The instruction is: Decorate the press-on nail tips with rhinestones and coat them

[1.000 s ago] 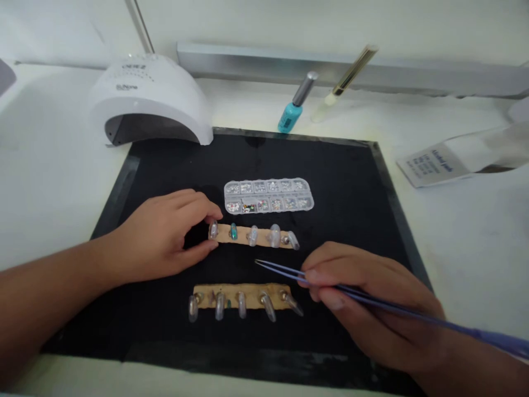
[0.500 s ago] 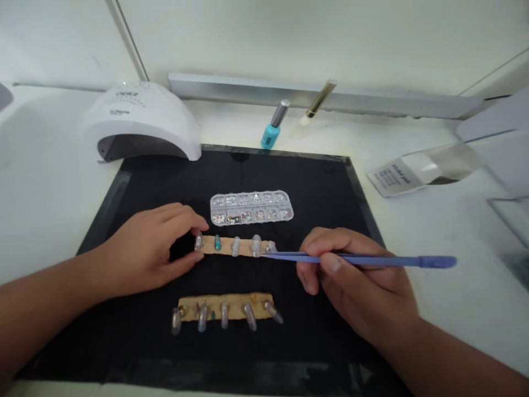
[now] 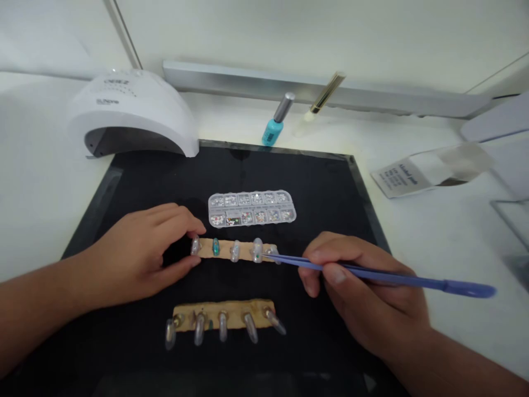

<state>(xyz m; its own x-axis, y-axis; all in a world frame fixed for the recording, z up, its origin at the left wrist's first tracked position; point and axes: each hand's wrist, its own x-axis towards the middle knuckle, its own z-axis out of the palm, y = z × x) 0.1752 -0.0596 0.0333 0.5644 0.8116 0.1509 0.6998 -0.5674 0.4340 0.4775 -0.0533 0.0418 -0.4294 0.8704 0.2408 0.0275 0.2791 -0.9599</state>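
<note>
A tan strip [image 3: 225, 249] with several false nails stuck along it lies on the black mat. My left hand [image 3: 142, 253] pinches its left end, thumb and fingertip on the clear end nail [image 3: 195, 246]. In my right hand [image 3: 359, 281] are blue tweezers [image 3: 384, 277], held like a pen. Their tips are at the right side of the large clear nail [image 3: 257, 249], which carries a small greenish speck near its lower end. One nail farther left is shiny teal [image 3: 215, 246]. Behind the strip sits a clear compartment case [image 3: 252, 209] of tiny gems.
A second tan strip [image 3: 225, 314] with several clear nails lies nearer me on the black mat [image 3: 173, 176]. At the back stand a white nail lamp [image 3: 136, 110], a turquoise polish bottle [image 3: 273, 132] and a gold-capped bottle [image 3: 326, 94]. An alcohol pad box [image 3: 400, 179] is at right.
The tweezers' rear end has swung toward me and to the right, while their tips stay by the large nail. A greenish speck now shows on that nail. The view has shifted slightly.
</note>
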